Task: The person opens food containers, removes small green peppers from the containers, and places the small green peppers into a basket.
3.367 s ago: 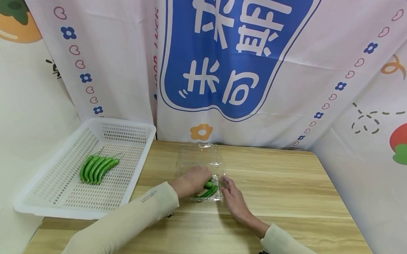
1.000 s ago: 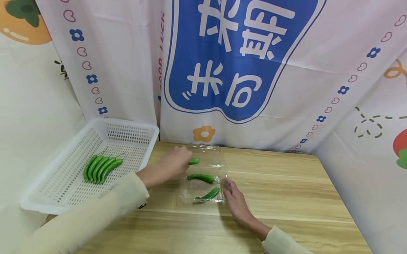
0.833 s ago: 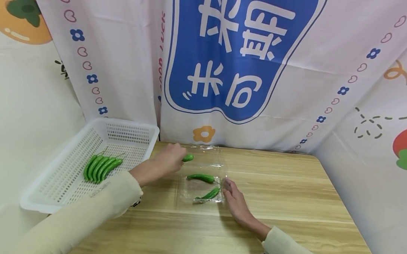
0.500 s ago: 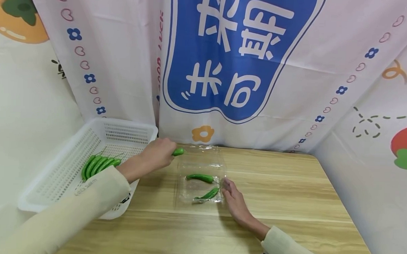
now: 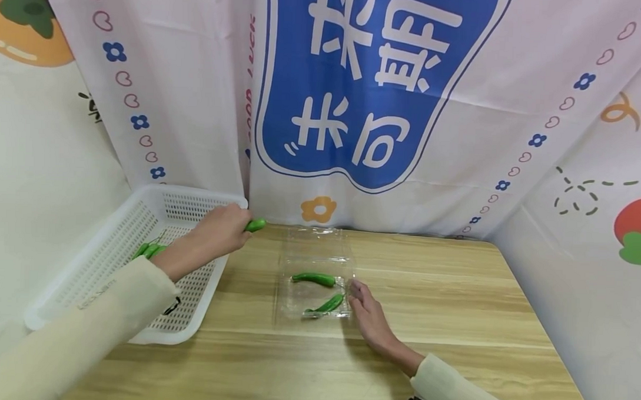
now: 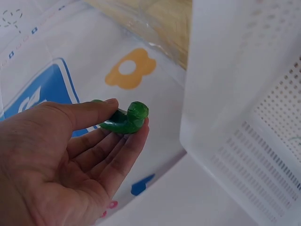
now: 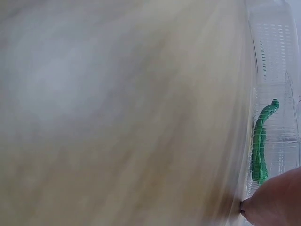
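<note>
My left hand pinches a green chili pepper between thumb and fingers, above the back right corner of the white basket. In the left wrist view the pepper lies across the fingers, under the thumb. My right hand touches the right side of an opened clear plastic clamshell box, fingers fairly straight. Two green peppers lie apart inside it, one curved pepper behind and another pepper near the front. The right wrist view shows part of a finger or thumb beside the box.
More green peppers lie in the basket, partly hidden by my left forearm. The box's lid leans back near the printed cloth. The wooden table extends to the right.
The left hand has lifted a pepper out of the box and carried it left and back to the basket's edge. My right hand has stayed at the box.
</note>
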The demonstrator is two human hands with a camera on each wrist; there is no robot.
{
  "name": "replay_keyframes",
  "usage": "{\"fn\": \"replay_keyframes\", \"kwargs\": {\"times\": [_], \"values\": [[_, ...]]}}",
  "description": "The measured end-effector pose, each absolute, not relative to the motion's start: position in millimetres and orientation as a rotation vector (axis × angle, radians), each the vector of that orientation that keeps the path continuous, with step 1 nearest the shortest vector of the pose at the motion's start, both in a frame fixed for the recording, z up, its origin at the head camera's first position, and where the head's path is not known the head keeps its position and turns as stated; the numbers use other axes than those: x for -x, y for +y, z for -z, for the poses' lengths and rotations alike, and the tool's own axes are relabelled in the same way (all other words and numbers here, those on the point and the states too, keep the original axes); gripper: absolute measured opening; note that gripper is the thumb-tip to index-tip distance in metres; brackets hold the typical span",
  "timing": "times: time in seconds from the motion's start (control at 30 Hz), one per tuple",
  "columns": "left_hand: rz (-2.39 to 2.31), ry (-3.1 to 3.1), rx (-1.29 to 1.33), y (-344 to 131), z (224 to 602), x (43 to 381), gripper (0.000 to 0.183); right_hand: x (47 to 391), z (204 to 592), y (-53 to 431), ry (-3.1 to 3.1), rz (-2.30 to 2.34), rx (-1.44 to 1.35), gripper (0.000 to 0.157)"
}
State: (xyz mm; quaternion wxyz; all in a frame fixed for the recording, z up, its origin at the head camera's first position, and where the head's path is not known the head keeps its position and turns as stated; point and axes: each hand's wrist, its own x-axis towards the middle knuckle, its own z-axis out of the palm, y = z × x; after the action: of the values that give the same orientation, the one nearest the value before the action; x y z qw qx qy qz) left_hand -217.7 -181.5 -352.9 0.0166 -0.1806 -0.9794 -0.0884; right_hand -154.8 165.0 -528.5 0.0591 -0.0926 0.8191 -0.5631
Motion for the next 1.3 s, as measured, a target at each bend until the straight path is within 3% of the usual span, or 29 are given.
{"fn": "replay_keyframes", "kwargs": {"times": [0.27,1.3], "values": [[0.314,-3.006,0.533,-203,347,217,0.018,156,530,164,2.5,1.682,0.28,0.047],[0.308,-3.073,0.357,-264,364,232,0.013,157,531,165,2.52,1.665,0.297,0.047]]}}
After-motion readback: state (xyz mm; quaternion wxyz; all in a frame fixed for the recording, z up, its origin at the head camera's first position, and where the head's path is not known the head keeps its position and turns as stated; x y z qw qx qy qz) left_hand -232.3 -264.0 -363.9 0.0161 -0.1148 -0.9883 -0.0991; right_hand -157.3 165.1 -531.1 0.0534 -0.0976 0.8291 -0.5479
